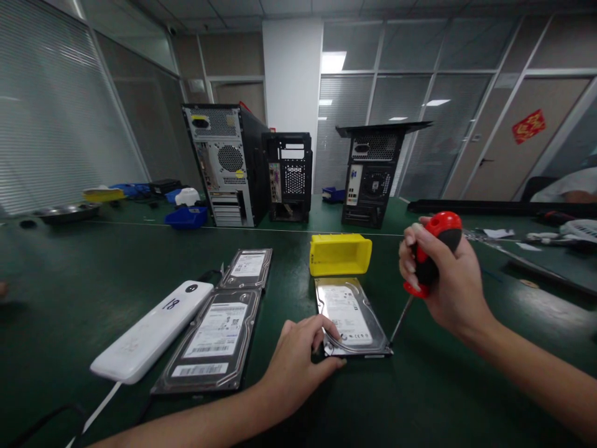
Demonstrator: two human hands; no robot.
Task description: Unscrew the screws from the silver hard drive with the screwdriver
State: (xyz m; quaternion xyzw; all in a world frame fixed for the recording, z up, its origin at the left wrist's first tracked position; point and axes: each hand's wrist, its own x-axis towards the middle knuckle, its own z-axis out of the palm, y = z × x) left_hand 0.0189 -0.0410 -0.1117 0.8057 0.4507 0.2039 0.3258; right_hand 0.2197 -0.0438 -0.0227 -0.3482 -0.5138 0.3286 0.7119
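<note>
A hard drive (346,314) lies label up on the green table in front of me. My left hand (310,351) grips its near left corner, thumb at the front edge and fingers on top. A red and black screwdriver (433,255) is wrapped in my right hand (450,274). The screwdriver slants down, its tip at the drive's near right corner; the screw there is too small to make out. Just behind the drive, a yellow plastic bin (340,255) rests on its side with its opening towards me.
Left of my hand lie a larger hard drive (217,336), another hard drive (247,267) and a white power bank (152,333) with a cable. Computer cases (228,165) stand at the back, near a blue bin (186,216). At far right, a person's sleeve (569,186) shows.
</note>
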